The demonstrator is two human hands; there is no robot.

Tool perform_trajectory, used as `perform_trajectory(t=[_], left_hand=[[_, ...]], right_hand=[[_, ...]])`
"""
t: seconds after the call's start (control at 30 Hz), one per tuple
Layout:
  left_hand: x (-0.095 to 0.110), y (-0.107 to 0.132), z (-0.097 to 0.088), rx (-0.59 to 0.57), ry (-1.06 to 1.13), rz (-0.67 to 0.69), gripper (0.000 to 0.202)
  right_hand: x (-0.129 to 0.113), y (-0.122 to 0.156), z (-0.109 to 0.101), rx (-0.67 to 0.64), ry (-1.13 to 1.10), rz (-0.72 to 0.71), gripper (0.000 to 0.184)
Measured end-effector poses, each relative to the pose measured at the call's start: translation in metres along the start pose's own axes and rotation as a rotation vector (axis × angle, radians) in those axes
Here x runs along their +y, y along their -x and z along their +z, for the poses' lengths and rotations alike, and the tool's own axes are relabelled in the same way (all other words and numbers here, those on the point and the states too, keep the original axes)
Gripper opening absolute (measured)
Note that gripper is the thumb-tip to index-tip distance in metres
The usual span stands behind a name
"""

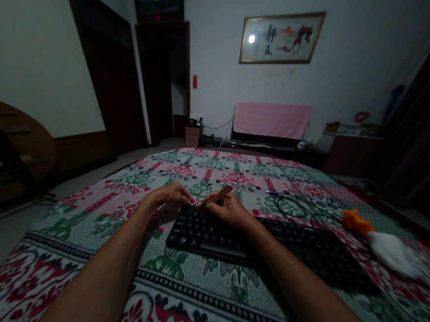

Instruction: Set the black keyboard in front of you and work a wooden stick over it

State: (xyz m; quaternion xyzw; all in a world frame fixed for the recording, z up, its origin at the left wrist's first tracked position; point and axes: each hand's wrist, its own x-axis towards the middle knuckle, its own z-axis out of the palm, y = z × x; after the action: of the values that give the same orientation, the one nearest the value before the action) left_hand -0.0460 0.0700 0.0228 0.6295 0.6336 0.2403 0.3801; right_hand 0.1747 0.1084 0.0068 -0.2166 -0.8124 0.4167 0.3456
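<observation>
Our right hand (229,210) pinches a thin brown wooden stick (216,198), slanting down-left onto the far-left keys of the black keyboard (209,236) on the floral bed (97,211), just beside our left hand (170,195), curled loosely, grip unclear.

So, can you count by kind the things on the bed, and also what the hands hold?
black keyboard: 1
wooden stick, in the right hand: 1
black cable: 1
orange and white soft thing: 1
total: 4

Dim room, white wall (358,58), framed painting (281,37), dark wooden door (161,83), pink cloth (272,120) draped opposite
</observation>
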Motion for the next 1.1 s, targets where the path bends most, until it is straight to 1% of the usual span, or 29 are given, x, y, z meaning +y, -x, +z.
perform_trajectory(t=[0.1, 0.17, 0.23, 0.33, 0.43, 0.5, 0.57, 0.67, 0.73, 0.8, 0.87, 0.93, 1.03, 1.1], left_hand=[[-0.007, 0.003, 0.001, -0.063, 0.065, -0.056, 0.025], [-0.01, 0.005, 0.002, -0.073, 0.107, -0.062, 0.028], [-0.014, 0.005, 0.003, -0.075, 0.143, -0.06, 0.029], [-0.02, 0.003, 0.002, -0.087, 0.183, -0.057, 0.026], [-0.024, 0.001, 0.001, -0.119, 0.186, -0.071, 0.027], [-0.025, 0.0, 0.0, -0.13, 0.179, -0.078, 0.029], [-0.024, 0.0, -0.001, -0.135, 0.178, -0.078, 0.029], [-0.021, 0.001, -0.001, -0.145, 0.171, -0.07, 0.029], [-0.018, 0.003, -0.001, -0.128, 0.157, -0.066, 0.029], [-0.016, 0.003, 0.0, -0.096, 0.144, -0.065, 0.027], [-0.014, 0.003, 0.0, -0.074, 0.138, -0.069, 0.025], [-0.015, 0.001, 0.0, -0.065, 0.135, -0.074, 0.026], [-0.018, 0.0, -0.001, -0.069, 0.13, -0.077, 0.026], [-0.018, 0.001, -0.001, -0.1, 0.132, -0.078, 0.025]], right_hand=[[-0.001, -0.005, 0.003, 0.13, -0.015, -0.019, 0.017], [0.001, -0.007, 0.007, 0.176, -0.025, -0.043, 0.018], [0.004, -0.009, 0.012, 0.167, -0.027, -0.044, 0.019], [0.01, -0.009, 0.017, 0.112, -0.01, -0.035, 0.019], [0.014, -0.009, 0.015, 0.083, 0.036, -0.007, 0.018], [0.017, -0.01, 0.009, 0.108, 0.081, 0.024, 0.016], [0.017, -0.01, 0.004, 0.163, 0.083, 0.038, 0.016], [0.015, -0.009, 0.004, 0.21, 0.002, -0.001, 0.02], [0.011, -0.007, 0.008, 0.184, -0.02, -0.055, 0.021], [0.007, -0.006, 0.013, 0.13, 0.003, -0.081, 0.019], [0.005, -0.005, 0.016, 0.086, 0.027, -0.065, 0.018], [0.006, -0.004, 0.016, 0.072, 0.037, -0.03, 0.019], [0.012, -0.006, 0.012, 0.091, 0.069, 0.015, 0.019], [0.017, -0.007, 0.009, 0.128, 0.082, 0.033, 0.017]])
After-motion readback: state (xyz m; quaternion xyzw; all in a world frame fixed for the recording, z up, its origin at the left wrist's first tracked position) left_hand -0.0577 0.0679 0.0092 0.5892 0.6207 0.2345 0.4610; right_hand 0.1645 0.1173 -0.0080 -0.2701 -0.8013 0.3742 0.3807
